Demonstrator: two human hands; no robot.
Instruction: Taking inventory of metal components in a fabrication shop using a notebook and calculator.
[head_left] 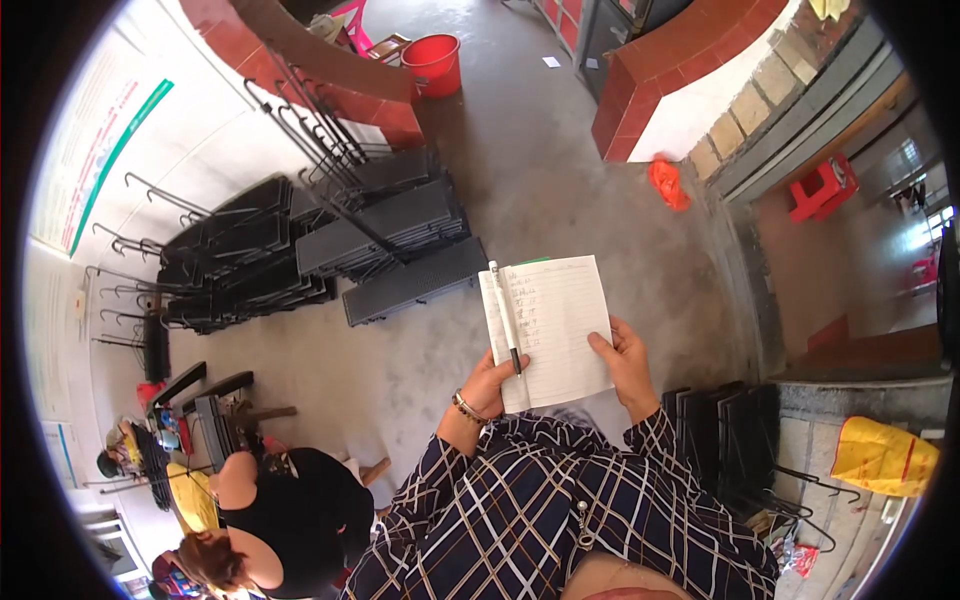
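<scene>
An open lined notebook (560, 340) with handwriting on its upper left is held in front of my body. My left hand (488, 388) grips its lower left edge, the thumb lying by the dark tip of a white pen (505, 315). That pen rests lengthwise along the notebook's left side. On the opposite edge, my right hand (626, 362) holds the notebook with its thumb on the page and its fingers behind. A beaded bracelet circles my left wrist. A sliver of green shows behind the notebook's top edge.
Black racks with hooked rods (390, 240) are stacked at the left wall. A person in black (300, 510) works at lower left. Ahead stands a red bucket (432, 66). An orange bag (668, 184) lies by the right doorway; more black racks (725, 430) stand at my right.
</scene>
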